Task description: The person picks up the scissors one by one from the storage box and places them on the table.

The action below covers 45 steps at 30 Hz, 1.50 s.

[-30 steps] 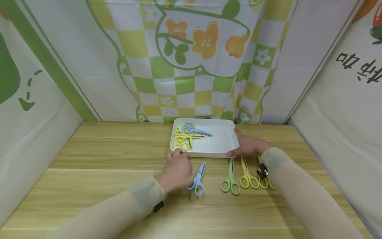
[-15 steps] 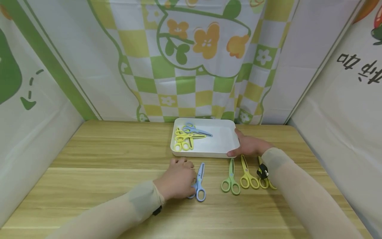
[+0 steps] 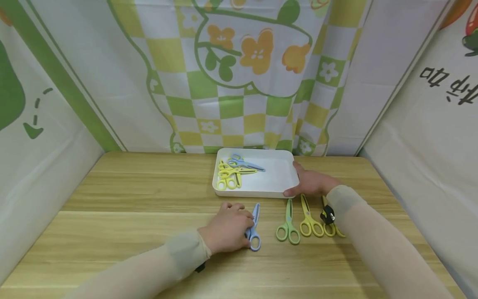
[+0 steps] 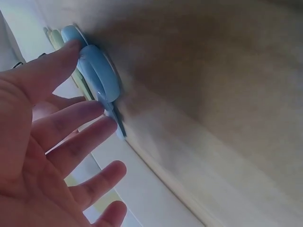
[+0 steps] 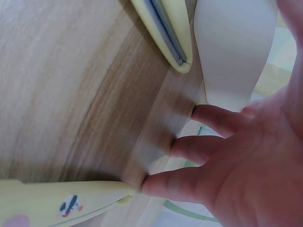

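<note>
Beside the blue scissors (image 3: 255, 241) on the table, my left hand (image 3: 228, 227) reaches over their left side. In the left wrist view its thumb is right at a blue handle loop (image 4: 102, 73), and two loosely extended fingers come up to the pivot and blade area. A white tray (image 3: 276, 194) stands at the back, holding yellow scissors (image 3: 239, 170) and another blue pair (image 3: 249, 164). My right hand (image 3: 311, 182) rests at the tray's right end, thumb at the front corner. In the right wrist view its fairly straight fingers reach down to the tabletop.
In front of the tray lie green scissors (image 3: 288, 228), yellow scissors (image 3: 310, 223) and more yellow scissors (image 3: 330, 229), partly hidden by the right wrist. A checked curtain (image 3: 239, 108) hangs behind the wooden table (image 3: 142, 195), with white printed panels at both sides.
My left hand has drawn back from the tray's front edge and moved right onto the blue scissors, which have shifted slightly right. The right hand and tray have stayed put.
</note>
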Each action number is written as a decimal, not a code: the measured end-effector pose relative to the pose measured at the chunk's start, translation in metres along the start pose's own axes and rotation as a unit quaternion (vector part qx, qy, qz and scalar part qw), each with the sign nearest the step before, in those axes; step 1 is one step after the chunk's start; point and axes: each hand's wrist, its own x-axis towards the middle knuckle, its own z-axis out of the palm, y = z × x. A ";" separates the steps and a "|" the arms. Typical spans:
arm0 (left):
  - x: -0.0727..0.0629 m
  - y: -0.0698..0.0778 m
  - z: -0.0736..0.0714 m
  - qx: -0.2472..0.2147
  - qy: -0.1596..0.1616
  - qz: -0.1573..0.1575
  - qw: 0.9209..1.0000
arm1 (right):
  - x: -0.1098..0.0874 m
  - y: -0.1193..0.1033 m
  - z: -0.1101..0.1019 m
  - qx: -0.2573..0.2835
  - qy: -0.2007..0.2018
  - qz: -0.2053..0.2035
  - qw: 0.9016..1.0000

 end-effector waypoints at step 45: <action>0.039 0.007 -0.002 -0.034 -0.035 0.002 0.999 | 0.007 0.007 0.002 0.033 -0.002 -0.017 0.999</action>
